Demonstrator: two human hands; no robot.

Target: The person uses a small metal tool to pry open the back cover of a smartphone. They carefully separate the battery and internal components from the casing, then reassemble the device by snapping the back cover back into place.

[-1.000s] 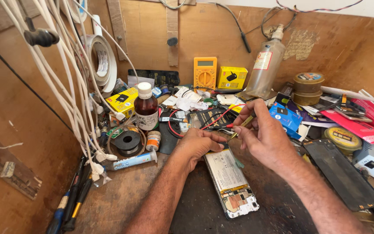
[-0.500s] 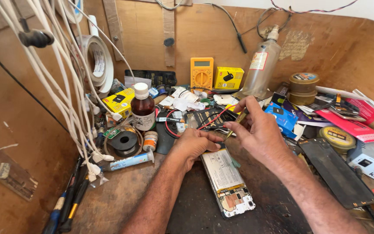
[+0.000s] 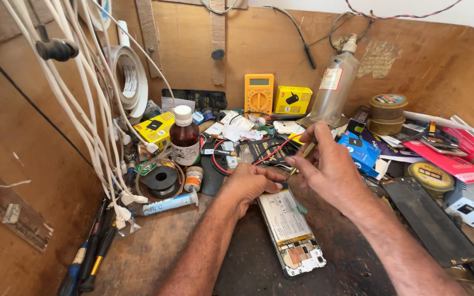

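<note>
An opened phone (image 3: 291, 230) lies back-up on the dark mat, its battery and circuit board showing. My left hand (image 3: 249, 185) rests on the phone's far end, fingers curled down on it. Beside it, my right hand (image 3: 327, 164) pinches a thin yellow-handled tool (image 3: 304, 152) whose tip points down toward the phone's top edge. A red wire (image 3: 272, 153) runs behind both hands.
A brown bottle with a white cap (image 3: 184, 137), a solder spool (image 3: 161, 179) and a white tube (image 3: 169, 203) stand left. At the back are a yellow multimeter (image 3: 259, 94) and a clear spray bottle (image 3: 334, 86). White cables (image 3: 91, 120) hang left. A dark phone panel (image 3: 429, 222) lies right.
My right hand has lifted slightly and shifted right with the tool. My left hand stays on the phone's far end.
</note>
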